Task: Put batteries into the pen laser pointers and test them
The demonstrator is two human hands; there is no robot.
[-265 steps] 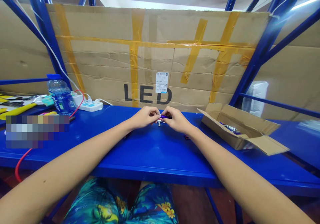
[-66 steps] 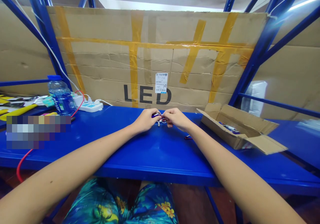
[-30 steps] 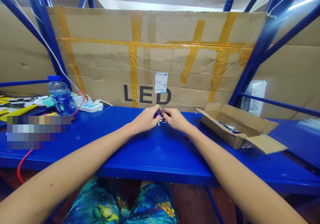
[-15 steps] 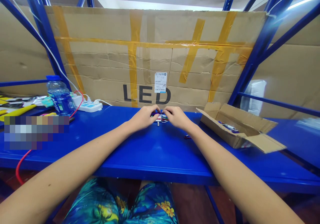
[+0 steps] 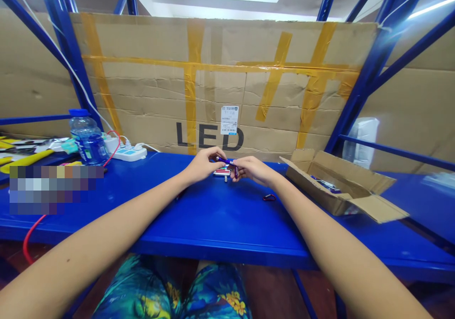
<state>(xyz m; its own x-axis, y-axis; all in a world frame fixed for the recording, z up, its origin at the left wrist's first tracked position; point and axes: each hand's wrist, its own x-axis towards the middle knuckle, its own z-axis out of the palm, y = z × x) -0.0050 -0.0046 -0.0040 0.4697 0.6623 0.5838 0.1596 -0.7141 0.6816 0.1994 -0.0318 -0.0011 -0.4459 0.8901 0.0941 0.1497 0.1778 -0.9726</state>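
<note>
Both of my hands meet over the middle of the blue shelf. My left hand and my right hand pinch the two ends of a small purple pen-like tube, held just above the shelf. Under it lie a red and silver tube and some tiny metal parts. A small red carabiner clip lies on the shelf beside my right wrist.
An open cardboard box with purple items sits at the right. A water bottle, a white power strip and a red cable are at the left. A taped cardboard sheet marked LED stands behind.
My hands have lifted the purple tube off the small parts on the shelf and hold it between them. The view shifted slightly downward.
</note>
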